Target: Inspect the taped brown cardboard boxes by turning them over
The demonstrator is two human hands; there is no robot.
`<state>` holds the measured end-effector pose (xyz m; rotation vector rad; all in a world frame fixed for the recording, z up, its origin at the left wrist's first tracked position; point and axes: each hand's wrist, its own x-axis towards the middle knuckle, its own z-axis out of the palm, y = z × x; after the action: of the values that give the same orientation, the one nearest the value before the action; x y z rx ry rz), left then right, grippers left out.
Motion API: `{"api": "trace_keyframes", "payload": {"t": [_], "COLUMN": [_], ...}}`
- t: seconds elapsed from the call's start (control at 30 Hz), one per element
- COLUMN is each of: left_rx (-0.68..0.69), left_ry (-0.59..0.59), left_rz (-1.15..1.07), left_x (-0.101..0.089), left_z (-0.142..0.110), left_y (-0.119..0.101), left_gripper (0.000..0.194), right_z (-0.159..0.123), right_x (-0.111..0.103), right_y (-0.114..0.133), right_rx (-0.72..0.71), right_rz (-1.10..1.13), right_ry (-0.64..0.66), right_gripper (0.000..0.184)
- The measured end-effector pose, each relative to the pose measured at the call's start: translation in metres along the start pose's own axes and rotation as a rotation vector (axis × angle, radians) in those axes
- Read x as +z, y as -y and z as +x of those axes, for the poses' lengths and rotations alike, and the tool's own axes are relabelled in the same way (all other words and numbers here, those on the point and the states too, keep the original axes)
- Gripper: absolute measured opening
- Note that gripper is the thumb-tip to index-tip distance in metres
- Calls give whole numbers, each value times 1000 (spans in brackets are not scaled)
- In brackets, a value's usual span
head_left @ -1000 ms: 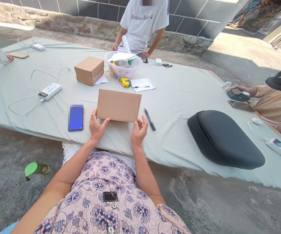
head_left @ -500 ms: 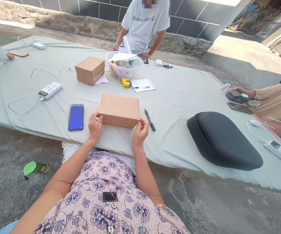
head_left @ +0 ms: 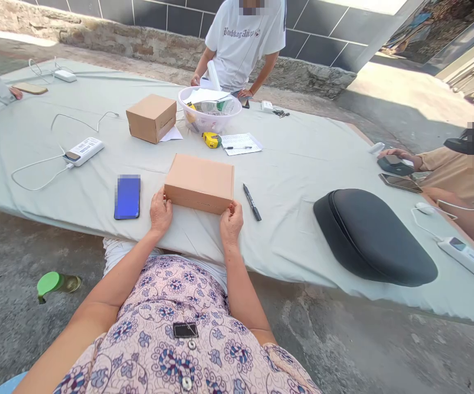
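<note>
A closed brown cardboard box [head_left: 201, 175] sits near the front edge of the cloth-covered table [head_left: 298, 164]. My left hand [head_left: 161, 212] grips its near left corner, thumb and fingers closed on the edge. At the near right corner, my right hand [head_left: 231, 221] has its fingers closed on the lower edge; some fingertips are hidden. A black marker [head_left: 252, 202] lies to the right of the box, and a phone with a blue screen [head_left: 127, 197] lies left of my left hand.
Beyond the box are a second carton [head_left: 151, 119], a yellow tape measure [head_left: 211, 139], a notepad with a pen [head_left: 242, 143] and a filled plastic basin [head_left: 210, 117]. A black cushion-like object [head_left: 374, 235] lies at right. One person stands opposite; another is at the right edge.
The box has turned slightly, and its near right corner has shifted left and toward me. My right hand has moved left and a little down. The person at right has leaned further into view.
</note>
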<state>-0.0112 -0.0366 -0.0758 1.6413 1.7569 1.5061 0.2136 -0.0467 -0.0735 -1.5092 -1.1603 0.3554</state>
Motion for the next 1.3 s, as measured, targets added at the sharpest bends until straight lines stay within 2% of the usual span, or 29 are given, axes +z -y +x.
{"api": "trace_keyframes", "payload": {"t": [0.33,0.5,0.7,0.9,1.13,1.3], "left_rx": [-28,-18,-41,11,186,217], "left_ry": [-42,-36,-41,-115,-135,-77], "left_rz": [189,115,22,6,-62,-144], "left_x": [4,1,-3,-4,-8,-5], "left_z": [-1,2,3,2,-1,-4], "left_y": [-2,2,2,-3,-8,-4], "left_gripper": [38,32,35,36,52,74], "right_z": [1,1,-1,-2,-5,-6], "right_x": [1,2,-3,-6,-7,-8], "right_y": [-9,-10,3,12,12,9], "right_rx": [-13,-9,19,-25,-164,-282], "right_rz": [-58,-45,42,119,151,107], "right_ry": [74,62,56,-3,-50,-73], "right_gripper": [36,34,37,37,35,47]}}
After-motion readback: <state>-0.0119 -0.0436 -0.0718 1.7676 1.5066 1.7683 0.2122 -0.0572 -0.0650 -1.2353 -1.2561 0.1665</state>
